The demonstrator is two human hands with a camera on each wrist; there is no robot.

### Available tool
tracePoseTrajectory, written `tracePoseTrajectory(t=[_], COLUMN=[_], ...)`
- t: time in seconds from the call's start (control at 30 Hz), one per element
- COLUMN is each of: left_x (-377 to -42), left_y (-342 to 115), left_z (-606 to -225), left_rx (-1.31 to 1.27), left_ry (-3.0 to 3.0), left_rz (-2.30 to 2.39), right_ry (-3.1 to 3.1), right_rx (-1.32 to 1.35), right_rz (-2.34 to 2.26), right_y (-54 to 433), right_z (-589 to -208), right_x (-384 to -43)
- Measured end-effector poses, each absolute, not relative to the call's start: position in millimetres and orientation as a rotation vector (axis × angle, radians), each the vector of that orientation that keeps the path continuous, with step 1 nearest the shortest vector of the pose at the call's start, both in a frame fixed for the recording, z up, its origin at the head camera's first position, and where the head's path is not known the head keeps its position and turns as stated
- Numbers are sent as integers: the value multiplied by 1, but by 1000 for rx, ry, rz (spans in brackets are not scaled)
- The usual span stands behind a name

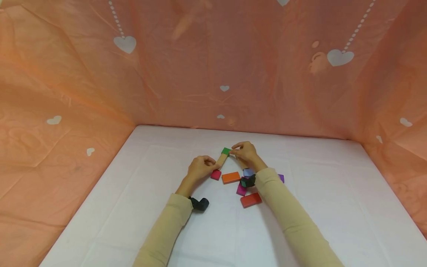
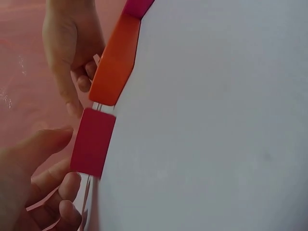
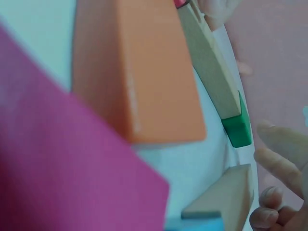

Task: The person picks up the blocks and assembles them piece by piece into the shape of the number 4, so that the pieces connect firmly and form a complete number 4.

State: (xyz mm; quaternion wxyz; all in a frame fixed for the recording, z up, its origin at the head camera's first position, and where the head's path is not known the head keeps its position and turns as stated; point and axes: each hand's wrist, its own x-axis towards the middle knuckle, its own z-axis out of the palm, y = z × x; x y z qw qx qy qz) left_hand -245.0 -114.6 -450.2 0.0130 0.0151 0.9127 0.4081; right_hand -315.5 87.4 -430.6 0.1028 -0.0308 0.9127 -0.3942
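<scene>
My left hand (image 1: 201, 167) has its fingertips at the lower end of a plain wooden block (image 1: 221, 161), beside a crimson block (image 1: 215, 174). In the left wrist view, its thumb and forefinger lie apart near the crimson block (image 2: 94, 143). A green block (image 1: 226, 151) adjoins the wooden block's far end. My right hand (image 1: 246, 152) reaches toward the green block from the right. The right wrist view shows its fingertips a little away from the green block (image 3: 238, 126), with nothing between them. Below that hand lies a second wooden block (image 3: 226, 195), partly hidden in the head view.
An orange block (image 1: 231, 177) lies between the hands. Around my right wrist are a light blue block (image 1: 248, 172), a magenta block (image 1: 241, 189), a red block (image 1: 251, 200) and a partly covered purple block (image 1: 281, 178). Orange cloth (image 1: 213, 74) hangs around the white table (image 1: 140, 178).
</scene>
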Motion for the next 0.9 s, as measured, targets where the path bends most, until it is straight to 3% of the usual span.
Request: tracePoseTrajectory(t=[0.5,0.9], left_x=[-239,-224], left_y=[-129,-129], left_z=[-447,-446], left_rx=[147,77], left_ry=[2828,2811], left_rz=[1245,1216], right_ry=[2648,2672], right_rx=[-206,-440], right_rz=[-1243,-1283], right_y=[98,108], right_z=[-424,-425], right_x=[-297,-266])
